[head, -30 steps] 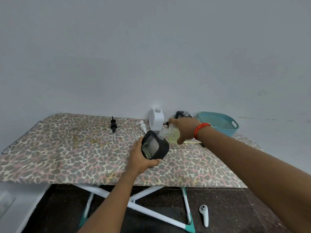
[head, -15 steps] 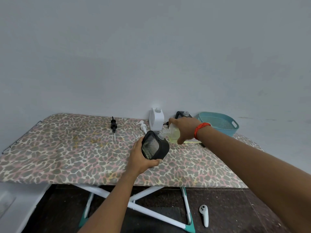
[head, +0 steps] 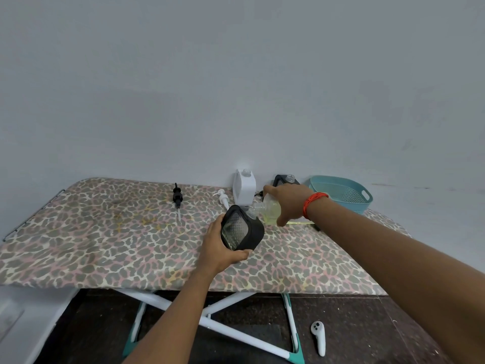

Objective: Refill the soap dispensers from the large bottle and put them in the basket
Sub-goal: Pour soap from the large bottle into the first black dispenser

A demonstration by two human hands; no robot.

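SOAP REFILL HOLDS STEADY: Almost nothing shifts over the past second. The left hand (head: 219,249) keeps its grip on the black dispenser (head: 242,228), tilted just above the leopard-print counter (head: 105,232). The right hand (head: 288,203) stays wrapped round the large bottle (head: 269,210), tipped so that its neck meets the dispenser's open mouth. The pour of yellow-green soap looks to be under way, though the fill level cannot be made out. A white dispenser (head: 245,189) and a second black dispenser (head: 286,179) stand at the back, and a black pump (head: 177,197) and white pump (head: 223,199) lie nearby. No dispenser is in the teal basket (head: 354,206) yet, so most of the job likely lies ahead.
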